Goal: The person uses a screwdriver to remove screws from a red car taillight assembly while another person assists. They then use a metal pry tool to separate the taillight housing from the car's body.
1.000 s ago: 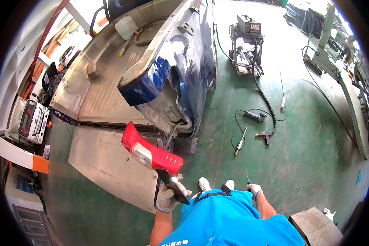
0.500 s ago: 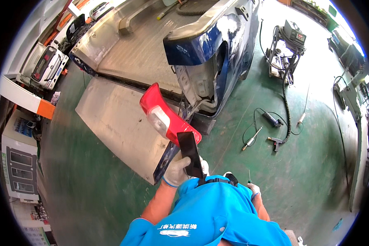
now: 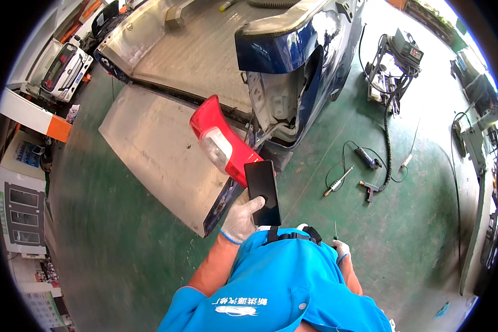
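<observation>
Head view, truck (image 3: 274, 55): big and blue, far in the middle; bare pale metal shows at its right back corner.
Back flap (image 3: 160, 138): a wide grey sheet on the left, folded down from the truck.
Machine cart (image 3: 393, 63): far right, on the green floor (image 3: 415, 232).
Tail light (image 3: 233, 149): red and clear, long and bent, in front of the flap and just past the left hand (image 3: 239, 221). It is likely light and stiff. The shiny shell may slip, and could crack if dropped. Hold it by both edges, and don't squeeze the clear part.
Left hand grip: a white glove wraps round the phone (image 3: 263, 191), thumb on its front. Other fingers are hidden, so I can't tell if they hold the tail light too.
Phone: black and flat, covering the light's near end. Probably hard and smooth, with glass that could break; the long sides are best to hold.
Right hand (image 3: 342, 249): near, on the right, in a white glove, curled round the screwdriver (image 3: 336, 236).
Screwdriver: tip pointing far. It should be light and stiff; hold the green handle.
</observation>
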Demonstrator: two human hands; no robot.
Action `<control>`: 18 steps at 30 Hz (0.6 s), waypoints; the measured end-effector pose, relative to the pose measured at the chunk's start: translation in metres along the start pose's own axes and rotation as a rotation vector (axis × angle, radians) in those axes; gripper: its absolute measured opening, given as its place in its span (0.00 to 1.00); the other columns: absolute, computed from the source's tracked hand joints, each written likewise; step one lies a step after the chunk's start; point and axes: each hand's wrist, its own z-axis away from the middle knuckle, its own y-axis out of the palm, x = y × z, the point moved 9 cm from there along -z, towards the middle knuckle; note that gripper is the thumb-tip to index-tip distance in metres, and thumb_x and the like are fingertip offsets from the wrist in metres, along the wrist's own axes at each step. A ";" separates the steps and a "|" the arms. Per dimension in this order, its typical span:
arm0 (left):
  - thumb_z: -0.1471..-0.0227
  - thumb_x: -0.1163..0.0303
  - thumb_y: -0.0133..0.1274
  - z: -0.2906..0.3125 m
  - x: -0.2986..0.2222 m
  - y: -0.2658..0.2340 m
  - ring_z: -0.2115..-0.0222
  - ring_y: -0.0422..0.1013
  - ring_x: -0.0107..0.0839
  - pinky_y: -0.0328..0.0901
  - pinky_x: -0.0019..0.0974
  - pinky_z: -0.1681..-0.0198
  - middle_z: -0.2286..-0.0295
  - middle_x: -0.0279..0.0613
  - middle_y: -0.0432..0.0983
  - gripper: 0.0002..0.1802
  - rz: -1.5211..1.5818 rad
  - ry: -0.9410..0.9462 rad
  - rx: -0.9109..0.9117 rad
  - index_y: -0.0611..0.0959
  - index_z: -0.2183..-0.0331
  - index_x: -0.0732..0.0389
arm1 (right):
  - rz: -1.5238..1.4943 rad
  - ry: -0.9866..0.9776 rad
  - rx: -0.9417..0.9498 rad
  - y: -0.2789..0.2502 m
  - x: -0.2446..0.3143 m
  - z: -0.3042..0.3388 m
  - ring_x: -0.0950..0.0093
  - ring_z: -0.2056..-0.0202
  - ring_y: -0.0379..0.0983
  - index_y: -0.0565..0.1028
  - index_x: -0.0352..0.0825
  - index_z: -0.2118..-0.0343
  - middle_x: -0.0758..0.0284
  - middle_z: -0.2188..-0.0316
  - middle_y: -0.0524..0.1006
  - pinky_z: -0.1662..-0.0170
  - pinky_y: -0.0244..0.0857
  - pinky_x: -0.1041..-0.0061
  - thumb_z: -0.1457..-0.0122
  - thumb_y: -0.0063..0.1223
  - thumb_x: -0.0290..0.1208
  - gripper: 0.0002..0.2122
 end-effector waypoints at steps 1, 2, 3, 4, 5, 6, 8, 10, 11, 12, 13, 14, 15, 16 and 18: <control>0.38 0.75 0.46 0.001 -0.004 0.003 0.56 0.76 0.34 0.71 0.36 0.50 0.56 0.46 0.78 0.19 -0.022 0.024 0.003 0.74 0.46 0.68 | -0.013 0.006 0.002 0.000 -0.002 -0.001 0.73 0.80 0.66 0.76 0.32 0.74 0.67 0.81 0.70 0.77 0.59 0.68 0.44 0.59 0.30 0.07; 0.38 0.76 0.46 0.002 -0.007 0.006 0.56 0.76 0.34 0.71 0.36 0.50 0.56 0.46 0.78 0.19 -0.045 0.047 0.006 0.74 0.46 0.68 | -0.006 0.010 0.003 0.000 -0.003 -0.002 0.73 0.80 0.66 0.76 0.32 0.74 0.67 0.81 0.70 0.77 0.59 0.68 0.44 0.59 0.30 0.07; 0.38 0.77 0.45 0.003 -0.010 0.008 0.56 0.76 0.34 0.71 0.36 0.50 0.56 0.46 0.78 0.19 -0.067 0.070 0.009 0.73 0.46 0.69 | 0.000 0.014 0.004 0.000 -0.003 -0.004 0.73 0.80 0.66 0.76 0.32 0.74 0.67 0.81 0.70 0.76 0.59 0.68 0.44 0.59 0.30 0.08; 0.38 0.78 0.45 0.003 -0.012 0.009 0.56 0.76 0.34 0.71 0.36 0.50 0.56 0.46 0.78 0.19 -0.088 0.081 0.009 0.73 0.46 0.70 | 0.005 0.017 0.005 0.000 -0.004 -0.007 0.73 0.80 0.66 0.76 0.32 0.74 0.67 0.81 0.70 0.76 0.59 0.68 0.43 0.59 0.30 0.08; 0.38 0.79 0.46 0.003 -0.014 0.010 0.55 0.75 0.34 0.72 0.36 0.50 0.55 0.46 0.77 0.19 -0.110 0.090 0.009 0.73 0.46 0.70 | 0.002 0.022 0.006 -0.001 -0.007 -0.012 0.73 0.80 0.66 0.76 0.32 0.74 0.67 0.80 0.71 0.76 0.59 0.68 0.43 0.59 0.30 0.08; 0.39 0.81 0.46 0.003 -0.016 0.012 0.55 0.75 0.34 0.72 0.35 0.50 0.55 0.46 0.77 0.19 -0.131 0.100 0.009 0.73 0.46 0.71 | -0.001 0.027 0.007 -0.001 -0.008 -0.016 0.73 0.80 0.67 0.76 0.32 0.74 0.67 0.80 0.71 0.76 0.59 0.68 0.43 0.59 0.31 0.08; 0.39 0.81 0.46 0.004 -0.017 0.013 0.55 0.75 0.33 0.72 0.35 0.51 0.55 0.47 0.77 0.18 -0.077 0.088 -0.029 0.74 0.47 0.72 | 0.011 0.035 -0.005 -0.003 -0.010 -0.018 0.73 0.79 0.67 0.77 0.32 0.74 0.67 0.80 0.72 0.76 0.60 0.68 0.43 0.60 0.31 0.08; 0.40 0.80 0.46 0.003 -0.017 0.012 0.55 0.75 0.33 0.71 0.34 0.51 0.53 0.45 0.77 0.19 -0.107 0.084 -0.042 0.74 0.46 0.69 | -0.004 0.048 -0.008 -0.002 -0.014 -0.021 0.74 0.79 0.67 0.77 0.32 0.74 0.67 0.80 0.72 0.76 0.60 0.68 0.43 0.60 0.31 0.08; 0.40 0.78 0.46 0.002 -0.016 0.010 0.54 0.75 0.32 0.71 0.35 0.50 0.52 0.43 0.76 0.21 -0.164 0.085 -0.036 0.74 0.45 0.66 | -0.011 0.056 -0.010 -0.002 -0.016 -0.021 0.74 0.79 0.67 0.77 0.32 0.74 0.67 0.80 0.72 0.75 0.60 0.68 0.43 0.60 0.31 0.08; 0.41 0.76 0.46 0.002 -0.014 0.008 0.53 0.74 0.32 0.70 0.35 0.49 0.51 0.41 0.75 0.23 -0.220 0.085 -0.030 0.75 0.44 0.62 | 0.002 0.049 0.017 -0.002 -0.017 -0.021 0.74 0.78 0.68 0.77 0.32 0.74 0.67 0.80 0.72 0.75 0.61 0.68 0.44 0.59 0.31 0.08; 0.41 0.78 0.46 0.001 -0.013 0.003 0.54 0.75 0.32 0.71 0.34 0.50 0.53 0.43 0.77 0.21 -0.203 0.080 -0.050 0.75 0.46 0.66 | 0.001 0.045 0.014 -0.003 -0.018 -0.021 0.74 0.78 0.68 0.77 0.32 0.74 0.67 0.80 0.72 0.74 0.61 0.68 0.44 0.59 0.31 0.08; 0.40 0.80 0.47 0.000 -0.011 -0.001 0.56 0.76 0.33 0.72 0.34 0.52 0.54 0.44 0.78 0.18 -0.186 0.073 -0.070 0.76 0.48 0.69 | -0.001 0.042 0.011 -0.003 -0.019 -0.022 0.74 0.78 0.68 0.77 0.32 0.74 0.67 0.80 0.72 0.74 0.61 0.68 0.44 0.59 0.31 0.08; 0.40 0.82 0.47 0.001 -0.010 -0.005 0.57 0.77 0.33 0.73 0.33 0.53 0.56 0.46 0.79 0.16 -0.170 0.067 -0.090 0.76 0.50 0.72 | -0.004 0.039 0.007 -0.003 -0.020 -0.022 0.74 0.78 0.68 0.77 0.32 0.74 0.67 0.80 0.72 0.74 0.62 0.68 0.44 0.59 0.31 0.08; 0.40 0.82 0.48 0.002 -0.011 -0.007 0.57 0.77 0.33 0.73 0.33 0.53 0.57 0.45 0.79 0.16 -0.158 0.074 -0.104 0.76 0.50 0.72 | 0.021 0.039 -0.002 0.001 -0.018 -0.015 0.74 0.78 0.68 0.77 0.32 0.74 0.67 0.80 0.72 0.74 0.62 0.68 0.44 0.59 0.31 0.08; 0.40 0.82 0.48 0.003 -0.011 -0.008 0.58 0.77 0.33 0.73 0.33 0.54 0.57 0.45 0.79 0.16 -0.107 0.068 -0.126 0.76 0.50 0.71 | 0.068 0.030 -0.025 0.010 -0.002 0.013 0.74 0.78 0.68 0.77 0.32 0.74 0.67 0.80 0.72 0.75 0.61 0.68 0.44 0.59 0.32 0.08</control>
